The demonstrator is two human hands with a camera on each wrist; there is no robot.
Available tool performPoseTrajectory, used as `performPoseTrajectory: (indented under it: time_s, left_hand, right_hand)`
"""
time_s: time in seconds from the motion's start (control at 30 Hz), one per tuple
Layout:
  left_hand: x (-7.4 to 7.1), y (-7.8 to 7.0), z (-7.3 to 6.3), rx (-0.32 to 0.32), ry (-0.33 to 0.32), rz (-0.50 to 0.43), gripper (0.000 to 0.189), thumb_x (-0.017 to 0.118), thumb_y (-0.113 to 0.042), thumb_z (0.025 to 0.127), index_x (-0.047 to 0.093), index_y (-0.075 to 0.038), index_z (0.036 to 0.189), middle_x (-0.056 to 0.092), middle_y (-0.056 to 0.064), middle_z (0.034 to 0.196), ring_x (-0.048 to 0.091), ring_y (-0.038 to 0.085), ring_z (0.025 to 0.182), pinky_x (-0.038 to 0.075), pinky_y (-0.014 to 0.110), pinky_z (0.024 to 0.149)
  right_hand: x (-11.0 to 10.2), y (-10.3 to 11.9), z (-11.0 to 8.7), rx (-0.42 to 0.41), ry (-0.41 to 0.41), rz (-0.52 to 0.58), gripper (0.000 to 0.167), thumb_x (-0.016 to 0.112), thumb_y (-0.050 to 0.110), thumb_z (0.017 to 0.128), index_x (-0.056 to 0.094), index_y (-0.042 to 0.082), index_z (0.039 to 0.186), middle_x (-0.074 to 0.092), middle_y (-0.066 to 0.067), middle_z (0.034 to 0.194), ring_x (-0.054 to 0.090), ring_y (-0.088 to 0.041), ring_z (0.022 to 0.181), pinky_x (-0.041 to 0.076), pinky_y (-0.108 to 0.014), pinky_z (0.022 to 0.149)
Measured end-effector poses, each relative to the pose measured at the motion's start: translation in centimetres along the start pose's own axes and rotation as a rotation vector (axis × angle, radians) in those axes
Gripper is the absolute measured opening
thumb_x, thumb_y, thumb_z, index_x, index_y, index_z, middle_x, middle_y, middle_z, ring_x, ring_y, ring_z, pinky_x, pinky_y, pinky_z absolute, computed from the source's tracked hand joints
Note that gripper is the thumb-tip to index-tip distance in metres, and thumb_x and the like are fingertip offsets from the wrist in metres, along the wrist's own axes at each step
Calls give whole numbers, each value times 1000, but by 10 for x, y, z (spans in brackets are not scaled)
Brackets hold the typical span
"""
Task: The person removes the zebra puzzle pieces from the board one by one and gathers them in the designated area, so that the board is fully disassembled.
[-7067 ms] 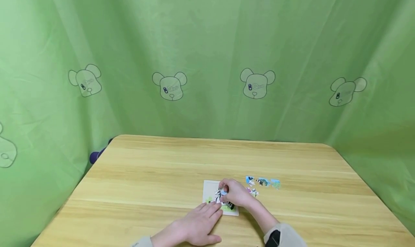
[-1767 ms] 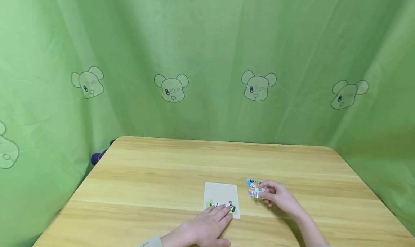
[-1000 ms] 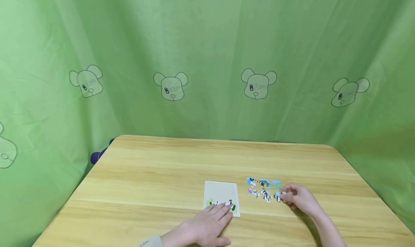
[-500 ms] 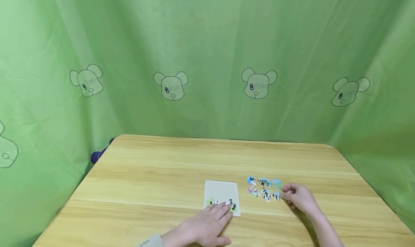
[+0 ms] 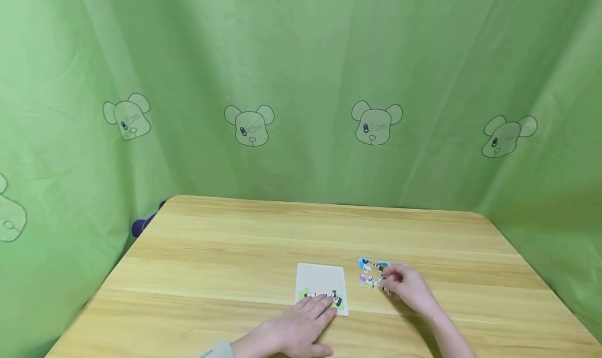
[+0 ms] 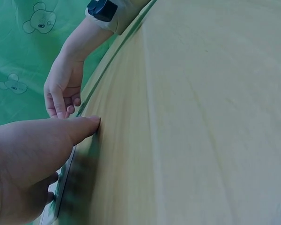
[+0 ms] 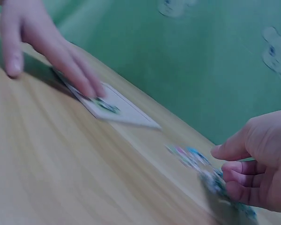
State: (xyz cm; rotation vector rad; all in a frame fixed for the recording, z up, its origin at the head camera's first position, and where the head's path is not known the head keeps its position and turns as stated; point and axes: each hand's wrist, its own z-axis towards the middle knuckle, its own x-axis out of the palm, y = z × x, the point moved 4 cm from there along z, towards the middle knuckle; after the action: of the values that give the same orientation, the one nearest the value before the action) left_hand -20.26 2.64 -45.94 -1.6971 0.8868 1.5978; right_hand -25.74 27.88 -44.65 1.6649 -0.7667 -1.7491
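Note:
My left hand (image 5: 303, 326) lies flat with its fingers over the lower part of a white-rimmed puzzle board (image 5: 322, 277). Pieces with a black-and-white animal on green (image 5: 336, 299) show along the board's bottom, partly under those fingers. To the right, my right hand (image 5: 410, 290) bends over loose jigsaw pieces, its fingertips at a black-and-white piece (image 5: 382, 280). Whether it pinches that piece is hidden in the head view and blurred in the right wrist view. Beside it lie a blue piece (image 5: 364, 264), a dark green piece (image 5: 382, 265) and a piece with pink (image 5: 363, 279).
Both hands work at the near side of a light wooden table (image 5: 235, 243). A green curtain (image 5: 301, 60) printed with bear heads hangs behind it. Something purple (image 5: 138, 227) shows beyond the table's left edge.
Earlier my right hand held a striped piece over the board; that piece has since joined the loose ones. Within the last half second the right hand moved left across them. My left hand stays on the board.

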Motion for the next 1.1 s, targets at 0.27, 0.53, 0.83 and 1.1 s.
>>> performPoseTrajectory:
  time_s: [0.27, 0.53, 0.83, 1.1]
  left_hand:
    - [-1, 20, -16, -84, -30, -96, 74, 43, -56, 90, 30, -8, 145, 22, 11, 151, 20, 24, 138, 22, 38, 111]
    - [1, 41, -41, -108, -70, -148, 73, 44, -55, 91, 32, -7, 144, 24, 15, 150, 23, 28, 137, 24, 41, 110]
    - [-1, 43, -51, -60, -81, -127, 69, 40, -56, 92, 38, -7, 141, 29, 14, 148, 28, 27, 135, 29, 41, 108]
    - [-2, 42, -50, -50, -88, -116, 64, 43, -53, 92, 42, -10, 138, 32, 14, 146, 32, 26, 133, 32, 41, 106]
  right_hand:
    - [37, 43, 4, -71, 77, 119, 25, 69, 3, 78, 61, -6, 100, 57, -5, 77, 54, -16, 65, 52, -28, 50]
    - [76, 78, 6, -197, 202, 133, 28, 70, 4, 76, 61, -5, 101, 56, -2, 76, 54, -15, 65, 51, -26, 53]
    - [108, 94, 6, -259, 298, 85, 27, 72, 1, 72, 61, -2, 96, 54, 1, 70, 49, -11, 60, 43, -20, 49]
    - [118, 98, 4, -344, 292, -94, 27, 76, 6, 69, 64, -1, 92, 50, 6, 66, 44, -6, 59, 40, -22, 57]
